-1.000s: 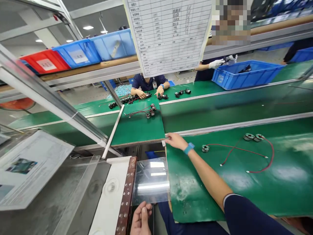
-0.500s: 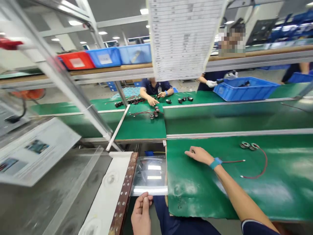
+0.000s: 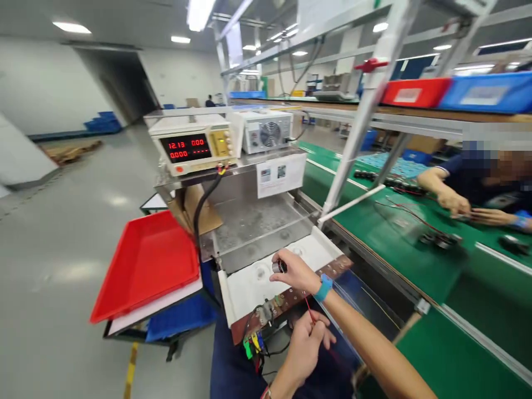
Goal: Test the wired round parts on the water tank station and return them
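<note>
My right hand (image 3: 296, 270), with a teal band at the wrist, grips a small dark cylindrical motor (image 3: 280, 266) between thumb and fingers. It hovers over the white padded strip (image 3: 245, 285) of the test fixture. Below it, my left hand (image 3: 305, 346) pinches the thin red wire (image 3: 308, 306) that runs down from near the right hand. The wire's lower end is blurred. Just left of the left hand, green, yellow and blue clips (image 3: 255, 344) hang by the brown terminal strip (image 3: 286, 302), which carries a small metal connector block (image 3: 265, 314).
A power supply (image 3: 189, 147) with red digits stands on the metal shelf behind. A red tray (image 3: 145, 266) lies on a cart at left. Across the green bench (image 3: 419, 221), a co-worker's hands (image 3: 457, 205) handle parts near several motors (image 3: 440, 239). A slanted metal post (image 3: 353, 133) rises between.
The view has swung left to the fixture and power supply. My right hand has come off the green bench and now shows a motor; my left has left the clear sheet and pinches the red wire.
</note>
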`<action>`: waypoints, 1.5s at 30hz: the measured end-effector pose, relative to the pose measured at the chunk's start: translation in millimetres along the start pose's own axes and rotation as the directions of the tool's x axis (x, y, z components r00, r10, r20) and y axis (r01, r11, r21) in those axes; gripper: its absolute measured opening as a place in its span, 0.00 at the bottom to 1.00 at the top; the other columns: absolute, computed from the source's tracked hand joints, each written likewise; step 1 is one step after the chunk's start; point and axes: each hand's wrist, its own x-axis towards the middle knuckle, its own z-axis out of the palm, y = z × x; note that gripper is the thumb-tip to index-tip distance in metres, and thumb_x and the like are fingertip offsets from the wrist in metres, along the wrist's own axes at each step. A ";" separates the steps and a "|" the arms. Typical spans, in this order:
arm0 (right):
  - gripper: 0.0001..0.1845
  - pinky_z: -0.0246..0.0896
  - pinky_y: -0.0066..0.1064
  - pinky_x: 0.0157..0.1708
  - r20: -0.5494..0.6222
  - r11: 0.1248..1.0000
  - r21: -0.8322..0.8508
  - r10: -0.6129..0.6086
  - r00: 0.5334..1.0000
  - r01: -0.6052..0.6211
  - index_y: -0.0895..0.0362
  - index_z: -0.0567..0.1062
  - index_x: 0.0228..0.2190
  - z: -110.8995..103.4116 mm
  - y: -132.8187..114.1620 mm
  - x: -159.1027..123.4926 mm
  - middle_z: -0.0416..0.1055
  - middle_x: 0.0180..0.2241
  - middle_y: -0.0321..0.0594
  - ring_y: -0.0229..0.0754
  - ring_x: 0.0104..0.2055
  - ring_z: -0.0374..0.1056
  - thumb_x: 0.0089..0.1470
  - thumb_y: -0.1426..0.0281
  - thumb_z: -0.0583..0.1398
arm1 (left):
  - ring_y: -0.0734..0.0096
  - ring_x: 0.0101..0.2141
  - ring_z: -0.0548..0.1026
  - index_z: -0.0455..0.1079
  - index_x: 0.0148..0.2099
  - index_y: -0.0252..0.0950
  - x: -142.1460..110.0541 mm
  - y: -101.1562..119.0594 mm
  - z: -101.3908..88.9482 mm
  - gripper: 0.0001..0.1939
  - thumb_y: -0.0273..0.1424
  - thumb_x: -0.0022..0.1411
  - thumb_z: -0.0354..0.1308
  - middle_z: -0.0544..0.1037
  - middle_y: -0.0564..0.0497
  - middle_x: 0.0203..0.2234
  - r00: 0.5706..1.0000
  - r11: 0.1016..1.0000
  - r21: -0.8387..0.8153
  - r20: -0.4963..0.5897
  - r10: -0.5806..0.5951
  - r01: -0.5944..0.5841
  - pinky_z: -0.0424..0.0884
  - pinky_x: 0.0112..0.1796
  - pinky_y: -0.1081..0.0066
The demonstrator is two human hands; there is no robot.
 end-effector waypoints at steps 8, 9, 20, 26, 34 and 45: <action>0.19 0.60 0.31 0.40 0.084 0.994 -0.103 0.049 0.995 -0.040 0.56 0.72 0.38 80.5 87.5 46.6 0.65 0.38 0.37 0.42 0.38 0.65 0.42 0.77 0.69 | 0.70 0.18 0.71 0.63 0.36 0.36 -40.3 -18.3 -66.3 0.29 0.60 0.56 0.51 0.64 0.60 0.12 0.983 0.989 -0.084 -0.131 -0.131 0.121 0.62 0.27 0.71; 0.19 0.60 0.32 0.41 0.079 0.993 -0.105 0.061 0.995 -0.052 0.56 0.72 0.38 84.3 94.7 46.1 0.65 0.38 0.38 0.42 0.38 0.65 0.43 0.78 0.68 | 0.70 0.18 0.71 0.63 0.35 0.36 -41.5 -21.9 -67.9 0.30 0.60 0.56 0.51 0.64 0.60 0.12 0.981 0.985 -0.096 -0.119 -0.151 0.140 0.62 0.27 0.71; 0.17 0.58 0.35 0.47 0.436 0.866 -0.342 -0.197 0.878 0.364 0.53 0.73 0.40 101.2 108.2 60.4 0.67 0.43 0.41 0.47 0.47 0.61 0.49 0.82 0.61 | 0.70 0.15 0.67 0.63 0.31 0.37 -19.8 -28.4 -45.6 0.34 0.66 0.46 0.53 0.64 0.58 0.10 0.965 0.959 -0.154 -0.075 -0.250 0.236 0.60 0.24 0.71; 0.13 0.60 0.35 0.45 0.548 0.816 -0.369 -0.197 0.813 0.446 0.54 0.75 0.41 101.0 103.1 73.3 0.66 0.43 0.43 0.47 0.45 0.62 0.51 0.77 0.63 | 0.71 0.16 0.67 0.64 0.31 0.36 -18.9 -19.4 -50.0 0.33 0.65 0.47 0.53 0.64 0.59 0.10 0.958 0.960 -0.156 -0.130 -0.254 0.233 0.59 0.24 0.71; 0.29 0.58 0.40 0.52 0.358 0.892 -0.283 -0.244 0.901 0.354 0.58 0.68 0.53 101.4 107.5 53.0 0.67 0.47 0.46 0.49 0.51 0.59 0.48 0.83 0.54 | 0.72 0.15 0.66 0.64 0.30 0.37 -14.6 -23.6 -43.5 0.33 0.65 0.46 0.53 0.64 0.59 0.09 0.951 0.954 -0.148 -0.131 -0.281 0.262 0.57 0.24 0.71; 0.42 0.55 0.41 0.57 0.474 0.851 -0.268 -0.291 0.831 0.451 0.55 0.59 0.62 116.9 119.6 54.8 0.65 0.57 0.46 0.49 0.59 0.57 0.44 0.81 0.53 | 0.73 0.15 0.69 0.64 0.34 0.35 -15.0 -15.8 -39.7 0.33 0.62 0.43 0.55 0.68 0.56 0.13 0.915 0.916 -0.108 -0.081 -0.395 0.386 0.59 0.20 0.74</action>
